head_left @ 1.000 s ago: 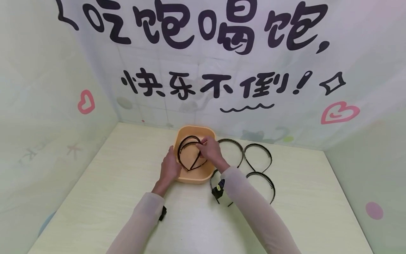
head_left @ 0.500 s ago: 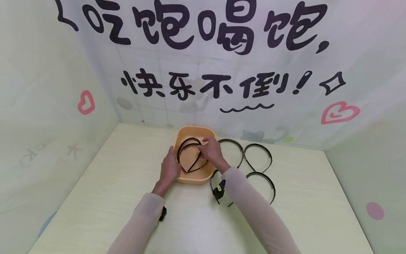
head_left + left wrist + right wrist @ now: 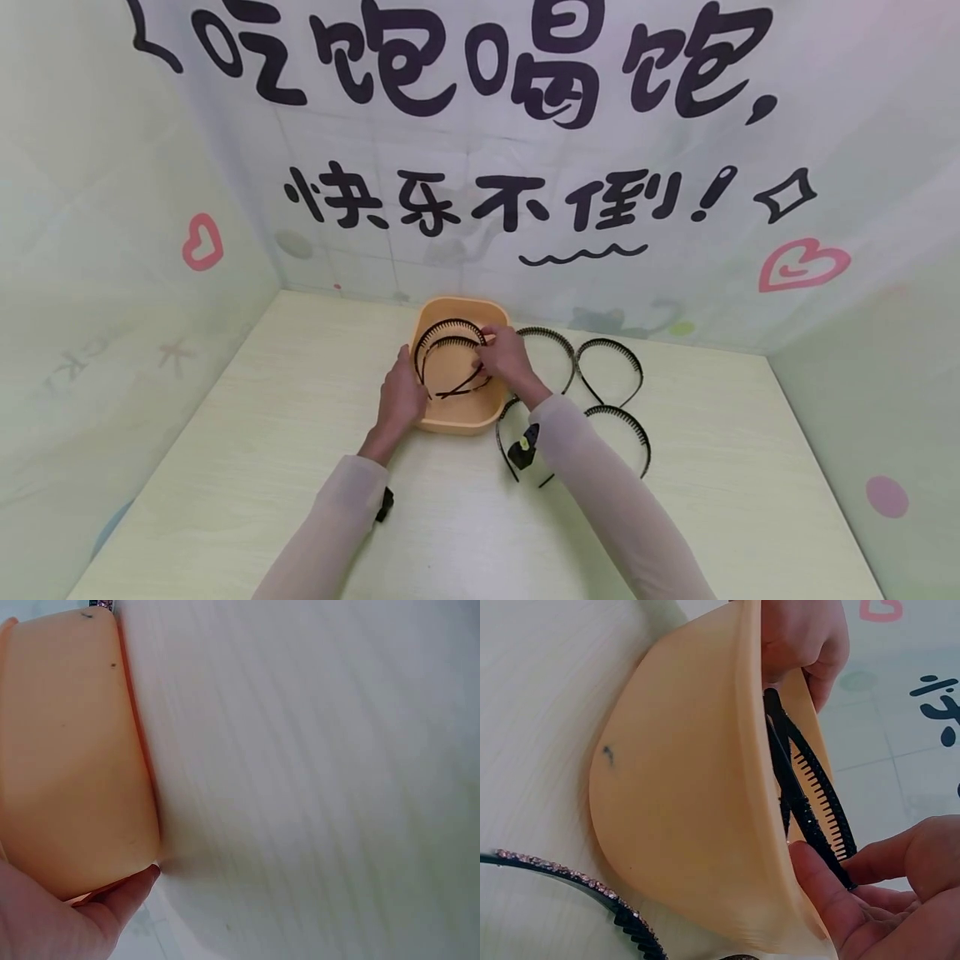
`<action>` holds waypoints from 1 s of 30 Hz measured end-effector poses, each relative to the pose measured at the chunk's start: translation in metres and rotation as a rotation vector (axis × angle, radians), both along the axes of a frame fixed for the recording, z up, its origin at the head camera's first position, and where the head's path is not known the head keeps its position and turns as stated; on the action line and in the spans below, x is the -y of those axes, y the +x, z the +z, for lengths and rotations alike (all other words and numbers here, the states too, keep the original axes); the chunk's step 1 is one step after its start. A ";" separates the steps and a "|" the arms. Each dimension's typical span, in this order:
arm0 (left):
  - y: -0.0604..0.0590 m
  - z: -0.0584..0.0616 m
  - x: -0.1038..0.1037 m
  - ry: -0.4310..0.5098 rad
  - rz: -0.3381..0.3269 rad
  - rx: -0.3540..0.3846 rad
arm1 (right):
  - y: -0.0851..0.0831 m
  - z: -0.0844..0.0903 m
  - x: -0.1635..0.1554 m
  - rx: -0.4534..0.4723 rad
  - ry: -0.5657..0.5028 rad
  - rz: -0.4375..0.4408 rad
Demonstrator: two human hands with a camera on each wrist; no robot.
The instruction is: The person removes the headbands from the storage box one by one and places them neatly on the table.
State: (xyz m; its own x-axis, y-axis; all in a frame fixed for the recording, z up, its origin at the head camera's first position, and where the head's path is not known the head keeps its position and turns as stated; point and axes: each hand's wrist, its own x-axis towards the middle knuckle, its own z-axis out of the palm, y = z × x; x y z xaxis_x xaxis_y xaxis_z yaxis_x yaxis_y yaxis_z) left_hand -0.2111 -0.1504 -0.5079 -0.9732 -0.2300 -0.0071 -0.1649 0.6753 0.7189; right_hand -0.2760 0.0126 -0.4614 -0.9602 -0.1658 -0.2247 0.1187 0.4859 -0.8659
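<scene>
The left hand (image 3: 401, 400) is gripping the near left rim of the peach basin (image 3: 459, 422) on the desk (image 3: 262, 467), fingers curled round its wall. Inside the basin, two toothed black headbands (image 3: 450, 337) are leaning. The right hand (image 3: 506, 358) is seemingly pinching one headband's end. Further headbands (image 3: 611, 375) are lying just right of the basin.

Both hands (image 3: 457, 379) forward, fingers curled.
</scene>
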 end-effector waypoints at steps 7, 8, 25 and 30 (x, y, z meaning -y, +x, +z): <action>0.001 0.000 0.000 -0.011 0.002 0.001 | 0.002 0.003 -0.002 -0.012 -0.035 -0.001; 0.001 0.000 0.000 -0.009 0.001 -0.002 | 0.002 0.003 -0.002 -0.014 -0.040 0.000; 0.001 -0.001 0.000 0.011 0.001 -0.008 | 0.000 0.006 -0.011 0.053 -0.154 -0.027; 0.000 -0.001 0.000 0.016 0.003 0.001 | -0.005 0.006 -0.020 0.085 -0.174 -0.043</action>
